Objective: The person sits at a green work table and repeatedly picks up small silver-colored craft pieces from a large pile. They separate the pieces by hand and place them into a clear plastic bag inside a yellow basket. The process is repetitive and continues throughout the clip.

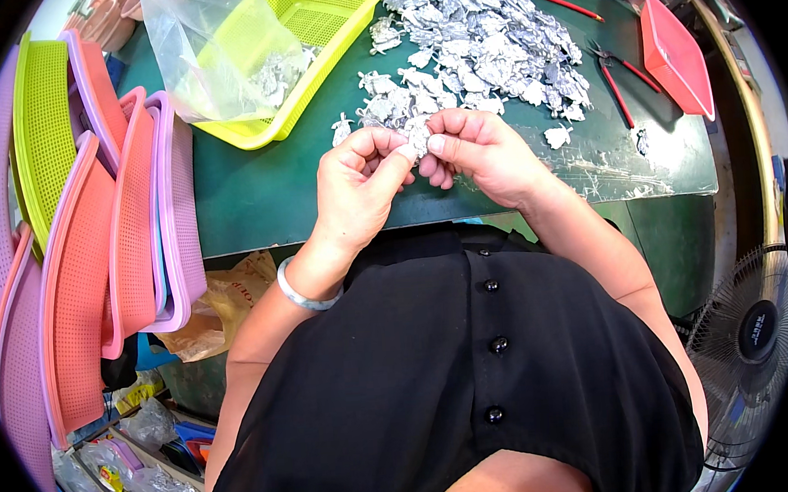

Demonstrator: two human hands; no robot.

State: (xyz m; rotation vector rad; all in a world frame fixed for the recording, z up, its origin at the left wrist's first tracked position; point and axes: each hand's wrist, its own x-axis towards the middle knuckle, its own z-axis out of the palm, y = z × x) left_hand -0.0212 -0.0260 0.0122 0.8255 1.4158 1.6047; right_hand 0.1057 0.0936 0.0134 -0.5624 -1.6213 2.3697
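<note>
Between my two hands, just past the near edge of the green table, is a small silver-grey metal casting (418, 134). My left hand (365, 180) pinches it from the left with thumb and fingers. From the other side, the thumb and forefinger of my right hand (483, 155) grip the same piece. A large heap of similar flat castings (499, 41) spreads behind my hands. One loose casting (558, 136) lies to the right of the heap, and another (342, 129) stands apart on the left. Its exact shape is partly hidden by my fingers.
A lime-green basket (283, 126) with a clear plastic bag (220, 54) and some castings stands at the left. Red-handled pliers (623, 74), a red pen-like stick (569, 7) and a pink tray (676, 62) lie right. Stacked baskets (81, 292) crowd the left; a fan (751, 337) stands right.
</note>
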